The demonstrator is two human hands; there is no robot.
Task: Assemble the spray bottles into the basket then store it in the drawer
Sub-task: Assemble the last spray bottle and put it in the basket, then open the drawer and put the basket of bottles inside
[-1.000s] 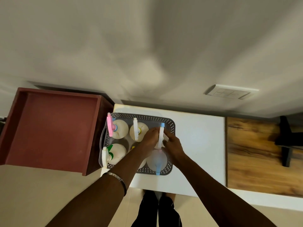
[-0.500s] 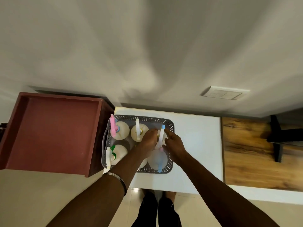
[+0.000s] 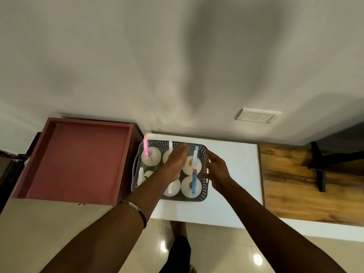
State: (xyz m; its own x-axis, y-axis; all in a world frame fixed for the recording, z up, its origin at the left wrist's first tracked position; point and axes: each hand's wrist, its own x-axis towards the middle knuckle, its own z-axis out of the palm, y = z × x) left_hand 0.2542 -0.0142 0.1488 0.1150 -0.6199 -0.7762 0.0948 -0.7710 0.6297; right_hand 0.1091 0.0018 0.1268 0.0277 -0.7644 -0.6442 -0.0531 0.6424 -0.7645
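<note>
We saw six spray bottles packed in basket; left hand, right hand hovered loose-fingered, gripping nothing; drawer open, storing remained

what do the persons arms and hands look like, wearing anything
Both forearms are bare, with no sleeves or gloves in view. The left wrist carries a thin silver metal bangle. The left hand and right hand show no rings that can be made out.
</note>
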